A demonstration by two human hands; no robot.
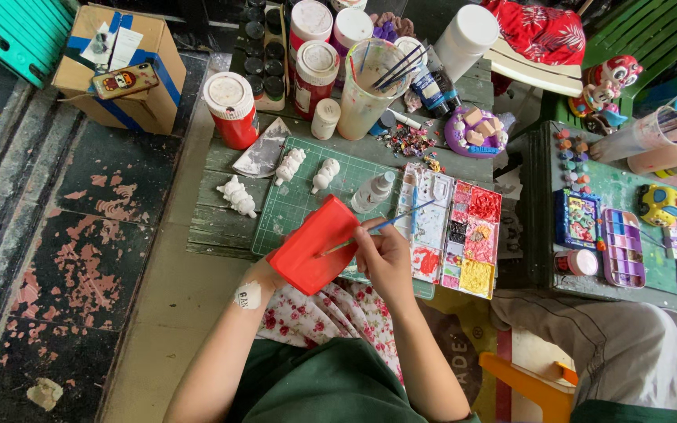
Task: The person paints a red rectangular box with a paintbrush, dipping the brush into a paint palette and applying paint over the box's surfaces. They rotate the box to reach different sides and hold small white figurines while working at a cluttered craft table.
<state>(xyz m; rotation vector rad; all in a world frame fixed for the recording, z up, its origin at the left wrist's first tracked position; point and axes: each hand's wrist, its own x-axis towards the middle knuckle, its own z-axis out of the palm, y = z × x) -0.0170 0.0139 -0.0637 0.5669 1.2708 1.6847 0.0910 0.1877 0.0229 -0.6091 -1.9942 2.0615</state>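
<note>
My left hand (262, 276) holds a red-painted block-shaped object (315, 244) from below, tilted over my lap; most of the hand is hidden behind it. My right hand (385, 254) grips a thin blue-handled paintbrush (385, 225), its tip resting on the red object's upper face. A paint palette (464, 231) with red, pink and yellow paint lies just right of my right hand. Three unpainted white figurines (238, 196) (290, 165) (325, 174) lie on and beside the green cutting mat (299, 205) beyond the red object.
Red-and-white paint jars (231, 110), a clear cup of brushes (366, 90) and small bottles crowd the back of the low wooden table (217, 227). A cardboard box (119, 66) sits at far left. Another person's knee (628, 345) and a second table with painted pieces (628, 227) are at right.
</note>
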